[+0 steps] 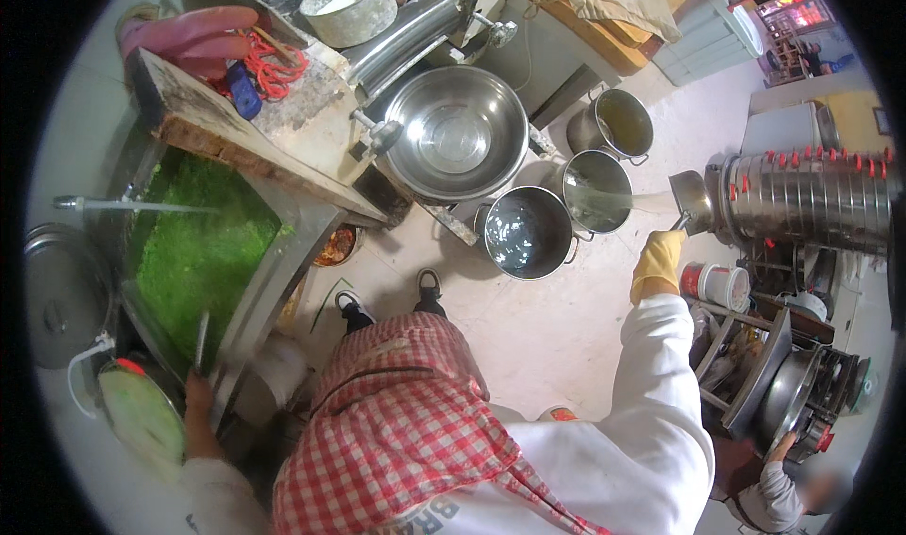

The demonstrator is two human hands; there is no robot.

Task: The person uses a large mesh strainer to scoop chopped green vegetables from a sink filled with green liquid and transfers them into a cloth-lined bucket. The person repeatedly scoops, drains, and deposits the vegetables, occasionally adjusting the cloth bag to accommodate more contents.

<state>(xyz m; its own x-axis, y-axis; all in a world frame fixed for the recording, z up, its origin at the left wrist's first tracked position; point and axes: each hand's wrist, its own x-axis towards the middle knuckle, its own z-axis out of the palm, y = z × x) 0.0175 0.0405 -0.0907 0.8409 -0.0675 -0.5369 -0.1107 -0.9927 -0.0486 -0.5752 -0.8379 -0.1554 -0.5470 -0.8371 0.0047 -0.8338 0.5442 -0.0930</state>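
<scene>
My right hand (657, 260), in a yellow glove, grips the handle of a metal scoop (692, 194). A pale stream of liquid (648, 201) stretches between the scoop and the middle steel pot (598, 229). Bare and low on the left, my left hand (199, 395) holds a slim metal handle (202, 340). The far end of that tool meets a bright green mass (202, 252) filling a steel sink (283, 274); its tip is not visible. Beside the middle pot stand a pot of clear liquid (527, 234) and a pot of yellowish liquid (623, 121).
A wide steel basin (453, 135) sits near a roller machine (410, 39). Pink rubber gloves (187, 32) lie by a wooden board (233, 153). At right are a stack of steel steamers (807, 199), white buckets (725, 287) and a shelf (761, 372). Another person (768, 496) reaches toward pans there.
</scene>
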